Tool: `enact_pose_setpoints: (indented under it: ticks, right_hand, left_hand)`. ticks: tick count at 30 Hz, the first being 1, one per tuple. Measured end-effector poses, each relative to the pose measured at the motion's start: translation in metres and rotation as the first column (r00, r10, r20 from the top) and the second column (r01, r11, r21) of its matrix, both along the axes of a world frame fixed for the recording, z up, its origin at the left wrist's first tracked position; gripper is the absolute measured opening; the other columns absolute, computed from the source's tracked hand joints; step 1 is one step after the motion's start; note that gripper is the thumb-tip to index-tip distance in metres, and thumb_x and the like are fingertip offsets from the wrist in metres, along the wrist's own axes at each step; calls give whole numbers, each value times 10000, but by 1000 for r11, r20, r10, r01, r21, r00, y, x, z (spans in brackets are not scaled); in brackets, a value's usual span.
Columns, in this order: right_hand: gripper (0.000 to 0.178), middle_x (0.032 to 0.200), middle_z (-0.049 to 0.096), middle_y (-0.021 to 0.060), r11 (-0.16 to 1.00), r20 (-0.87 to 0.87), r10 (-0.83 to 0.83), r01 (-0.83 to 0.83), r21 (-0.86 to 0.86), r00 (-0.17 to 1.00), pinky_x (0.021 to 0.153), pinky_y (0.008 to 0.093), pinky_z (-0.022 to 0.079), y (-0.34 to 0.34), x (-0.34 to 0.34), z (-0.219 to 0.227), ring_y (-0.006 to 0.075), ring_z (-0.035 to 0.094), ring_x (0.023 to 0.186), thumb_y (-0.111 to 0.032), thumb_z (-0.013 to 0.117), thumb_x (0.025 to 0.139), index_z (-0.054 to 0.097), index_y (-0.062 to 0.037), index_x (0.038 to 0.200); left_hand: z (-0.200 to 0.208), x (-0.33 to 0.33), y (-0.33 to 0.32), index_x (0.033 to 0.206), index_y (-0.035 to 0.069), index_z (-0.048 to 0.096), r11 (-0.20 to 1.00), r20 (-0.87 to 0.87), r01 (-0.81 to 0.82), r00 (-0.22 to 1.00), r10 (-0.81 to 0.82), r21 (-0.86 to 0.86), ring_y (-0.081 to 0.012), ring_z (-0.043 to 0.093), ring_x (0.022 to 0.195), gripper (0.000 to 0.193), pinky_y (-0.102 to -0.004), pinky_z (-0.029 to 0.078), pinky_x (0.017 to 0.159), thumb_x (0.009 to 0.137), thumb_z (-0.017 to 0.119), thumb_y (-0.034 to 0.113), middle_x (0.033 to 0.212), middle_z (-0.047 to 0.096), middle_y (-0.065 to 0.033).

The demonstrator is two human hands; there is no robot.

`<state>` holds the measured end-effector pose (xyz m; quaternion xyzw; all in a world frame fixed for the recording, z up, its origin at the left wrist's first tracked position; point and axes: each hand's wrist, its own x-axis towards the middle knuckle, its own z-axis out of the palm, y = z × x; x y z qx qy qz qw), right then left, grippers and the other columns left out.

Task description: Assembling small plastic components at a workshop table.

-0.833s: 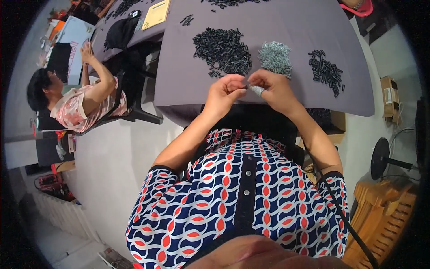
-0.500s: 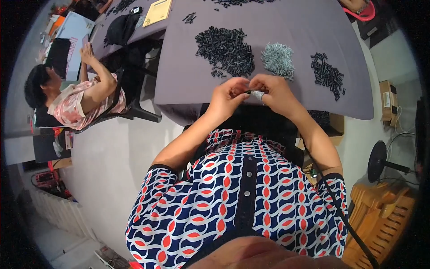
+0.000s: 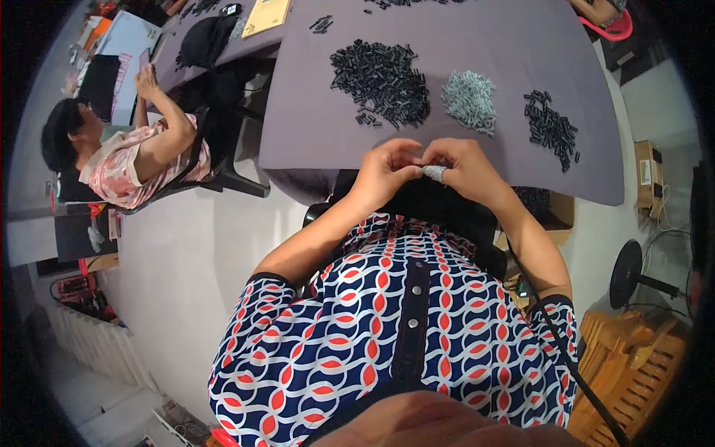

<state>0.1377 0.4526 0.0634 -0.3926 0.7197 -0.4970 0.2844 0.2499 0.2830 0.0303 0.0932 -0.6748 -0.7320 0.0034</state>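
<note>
My left hand (image 3: 389,170) and my right hand (image 3: 463,170) meet just over the table's near edge, thumbs and fingers bent inward. The right one's fingers close round a bunch of small silvery-grey pieces (image 3: 433,173), which shows by its thumb. My left thumb and fingertips are pinched at that bunch; a tiny dark bit shows there, too small to make out. Beyond my hands lie a large heap of short black tube-like pieces (image 3: 380,82), a smaller heap of silvery-grey pieces (image 3: 469,102) and another black heap (image 3: 550,128) to the right.
A grey cloth covers the table (image 3: 298,112). At left, a person (image 3: 141,160) sits on a black chair, holding up a phone (image 3: 144,59). A yellow pad (image 3: 266,15) lies at the far left. Cartons (image 3: 648,175), a black fan (image 3: 629,272) and a wooden chair (image 3: 633,372) stand at right.
Both hands have come slightly nearer to me and stay together. The dark piece seen between the fingertips earlier is now mostly hidden. The view has shifted a little.
</note>
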Motion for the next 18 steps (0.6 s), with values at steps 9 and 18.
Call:
enact_pose_setpoints:
  ticks: [9,18]
  right_hand:
    - [62,799,633,14,999,248,38,-38,-6,968,625,227,462,7,-3,5,76,588,728,16,640,821,658,29,878]
    - [239,974,617,70,976,75,-33,49,-214,997,744,242,494,4,1,-9,140,621,858,73,576,812,687,37,1021]
  left_hand:
    - [13,2,-8,1039,-29,641,986,168,166,972,-167,19,-113,645,782,145,-243,533,716,924,622,56,891,680,-67]
    - [8,-1,-2,981,12,639,849,258,-111,966,-31,516,-135,654,668,86,-239,544,614,930,618,80,828,684,-86]
